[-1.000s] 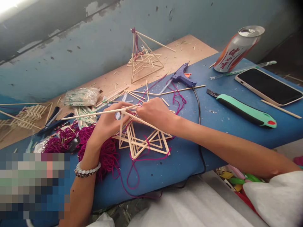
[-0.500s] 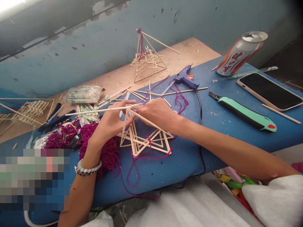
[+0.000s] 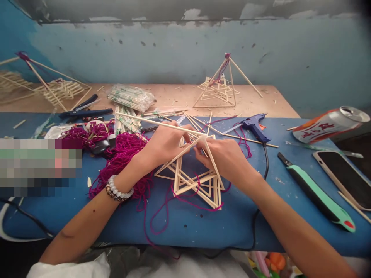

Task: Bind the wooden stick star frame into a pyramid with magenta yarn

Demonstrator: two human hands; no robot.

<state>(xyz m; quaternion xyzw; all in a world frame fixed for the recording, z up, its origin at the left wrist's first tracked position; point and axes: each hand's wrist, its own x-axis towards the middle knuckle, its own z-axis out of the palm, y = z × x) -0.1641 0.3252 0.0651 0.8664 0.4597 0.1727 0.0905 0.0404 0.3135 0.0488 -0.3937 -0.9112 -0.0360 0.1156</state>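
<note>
A star-like frame of thin wooden sticks (image 3: 197, 185), tied with magenta yarn, stands on the blue board in front of me. My left hand (image 3: 165, 144) grips its upper part, and a long loose stick (image 3: 153, 120) runs from that hand toward the back left. My right hand (image 3: 226, 156) holds the frame's right side, with fingers around the sticks near their joined tip. Magenta yarn (image 3: 165, 220) trails from the frame across the board. The hands hide some of the frame's upper joints.
A tangled magenta yarn heap (image 3: 121, 162) lies left of my left arm. Behind stand a stick pyramid (image 3: 223, 83), a hot glue gun (image 3: 255, 125) with its black cord, and a chopstick bag (image 3: 131, 97). A utility knife (image 3: 319, 197), phone (image 3: 339, 177) and can (image 3: 330, 125) lie right.
The view has swung left and levelled. My hands have moved slightly apart, and the frame has turned, with its long stick now angled toward the back left.
</note>
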